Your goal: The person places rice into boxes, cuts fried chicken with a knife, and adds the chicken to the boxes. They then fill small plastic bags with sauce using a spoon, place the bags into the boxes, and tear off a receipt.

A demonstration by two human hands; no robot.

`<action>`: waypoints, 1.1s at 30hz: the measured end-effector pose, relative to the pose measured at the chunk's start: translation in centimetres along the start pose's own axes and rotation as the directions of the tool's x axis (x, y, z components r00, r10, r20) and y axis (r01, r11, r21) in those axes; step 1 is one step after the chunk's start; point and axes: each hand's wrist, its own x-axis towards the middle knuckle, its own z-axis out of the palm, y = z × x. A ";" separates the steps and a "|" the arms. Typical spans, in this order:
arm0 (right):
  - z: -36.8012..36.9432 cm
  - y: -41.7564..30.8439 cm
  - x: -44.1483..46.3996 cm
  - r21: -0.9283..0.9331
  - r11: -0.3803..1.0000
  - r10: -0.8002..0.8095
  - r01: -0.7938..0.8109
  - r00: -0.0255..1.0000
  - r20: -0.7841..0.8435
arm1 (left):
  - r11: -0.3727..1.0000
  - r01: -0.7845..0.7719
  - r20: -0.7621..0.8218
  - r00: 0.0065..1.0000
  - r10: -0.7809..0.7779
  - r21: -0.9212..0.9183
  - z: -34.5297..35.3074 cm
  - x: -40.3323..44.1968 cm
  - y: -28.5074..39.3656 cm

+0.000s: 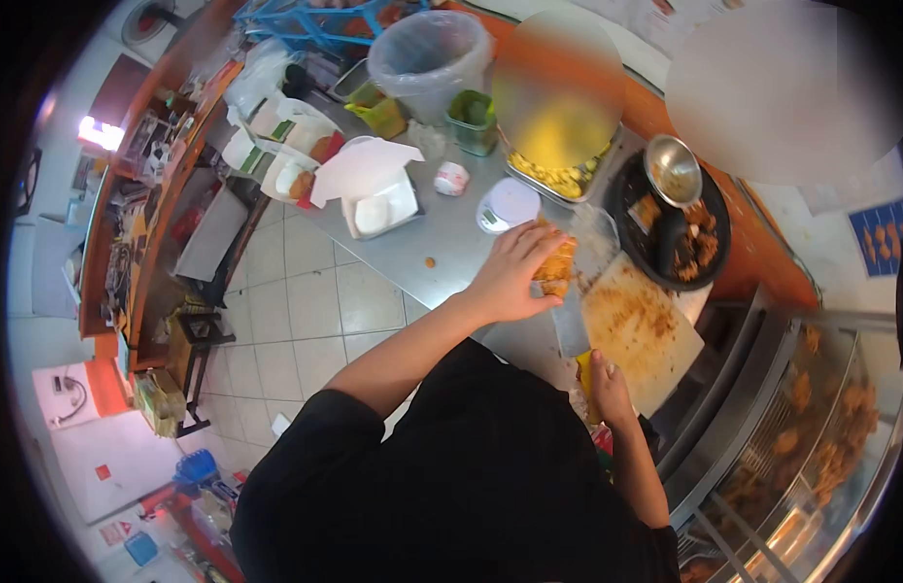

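Note:
My left hand reaches over the steel counter, its fingers curled around an orange-brown piece of fried food. Close by, a small white digital scale sits beyond that hand. Nearer my body, my right hand is closed around the yellow handle of a knife; a greyish blade seems to extend forward from it. To the right lies a cutting board, smeared with brown crumbs.
An open white takeaway box stands left, near more boxes. At the back are a lined bucket and a tray of yellow pieces. A metal bowl rests in a black pan. Fried food fills a display case.

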 end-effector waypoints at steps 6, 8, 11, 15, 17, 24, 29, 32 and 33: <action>11.5 -10.0 7.3 -0.144 0.989 0.023 0.011 0.973 0.230 | 0.982 0.160 -0.111 0.983 -0.148 0.104 -10.9 -5.0 -11.7; 14.9 -14.5 8.2 -0.185 0.983 0.051 -0.010 0.975 0.216 | 0.972 0.206 -0.126 0.973 -0.192 0.111 -14.0 -6.2 -16.6; 16.4 -14.7 8.8 -0.263 0.964 0.127 -0.038 0.935 0.331 | 0.963 0.258 -0.136 0.960 -0.246 0.076 -13.8 -8.1 -25.5; 10.6 -8.5 0.0 0.051 0.937 0.344 -0.345 0.939 0.032 | 0.861 0.488 0.059 0.864 -0.500 0.144 -13.1 -8.3 -29.9; 7.7 -3.2 -4.5 0.207 0.915 0.391 -0.347 0.889 -0.237 | 0.873 0.448 0.113 0.874 -0.473 0.193 -13.0 -8.9 -29.4; 6.5 12.4 -0.1 -0.386 0.741 -0.010 -0.549 0.566 -0.824 | 0.936 0.270 -0.126 0.961 -0.246 0.226 -14.7 -15.4 -25.9; 8.6 12.8 9.8 -0.233 0.912 -0.072 -0.339 0.425 -0.902 | 0.693 0.716 0.140 0.698 -0.703 -0.089 -10.6 -35.5 -23.8; 7.5 8.5 9.7 -0.116 0.976 -0.010 -0.184 0.494 -0.869 | -0.105 0.976 0.870 0.117 -0.478 -0.189 -15.4 -41.9 -18.0; 7.1 7.5 9.8 -0.159 0.975 -0.065 -0.153 0.487 -0.871 | 0.314 0.886 0.840 0.436 -0.323 -0.340 -16.3 -47.1 -19.0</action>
